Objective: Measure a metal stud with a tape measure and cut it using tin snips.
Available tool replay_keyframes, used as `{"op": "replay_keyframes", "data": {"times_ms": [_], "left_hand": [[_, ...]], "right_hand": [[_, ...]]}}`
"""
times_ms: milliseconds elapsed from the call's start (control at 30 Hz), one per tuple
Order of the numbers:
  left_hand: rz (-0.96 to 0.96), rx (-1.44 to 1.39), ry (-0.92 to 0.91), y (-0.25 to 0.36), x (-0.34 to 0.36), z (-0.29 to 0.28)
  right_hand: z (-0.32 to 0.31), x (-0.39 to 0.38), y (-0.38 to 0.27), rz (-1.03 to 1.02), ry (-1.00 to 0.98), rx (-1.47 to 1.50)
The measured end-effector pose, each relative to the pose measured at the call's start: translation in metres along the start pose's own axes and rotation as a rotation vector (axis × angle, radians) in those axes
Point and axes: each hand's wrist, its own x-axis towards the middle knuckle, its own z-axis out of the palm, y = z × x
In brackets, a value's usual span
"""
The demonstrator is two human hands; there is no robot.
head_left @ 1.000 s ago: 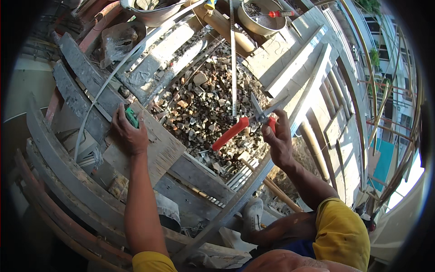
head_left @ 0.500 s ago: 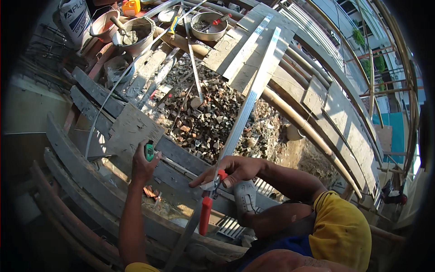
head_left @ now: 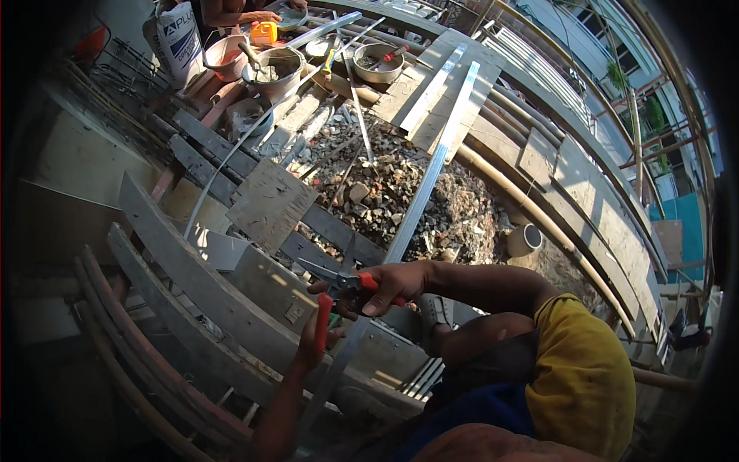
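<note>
Over the metal channel [head_left: 422,202], the right hand [head_left: 399,286] has its grip clamped on red-handled snips [head_left: 348,282]; just below, the left hand [head_left: 311,349] seems closed around a mostly hidden green object [head_left: 332,319].

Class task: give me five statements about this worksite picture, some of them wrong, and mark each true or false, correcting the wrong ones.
1. The right hand holds red-handled snips. True.
2. The snips' handles are pressed together. False: the handles are spread apart.
3. Another person's hand is near the orange jug. True.
4. The right arm's sleeve is blue. False: that sleeve is yellow.
5. Loose rubble lies in front of the person. True.
</note>
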Motion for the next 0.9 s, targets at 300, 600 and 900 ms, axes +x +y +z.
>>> {"op": "replay_keyframes", "data": {"times_ms": [300, 600, 900], "left_hand": [[-0.035, 0.026, 0.075, -0.040, -0.022, 0.003], [0.270, 0.161, 0.031, -0.105, -0.009, 0.039], [-0.097, 0.154, 0.096, -0.078, -0.031, 0.062]], "right_hand": [[0.011, -0.011, 0.056, 0.273, 0.396, -0.170], [0.065, 0.019, 0.079, -0.004, 0.263, 0.145], [0.075, 0.051, 0.071, 0.071, 0.186, 0.059]]}}
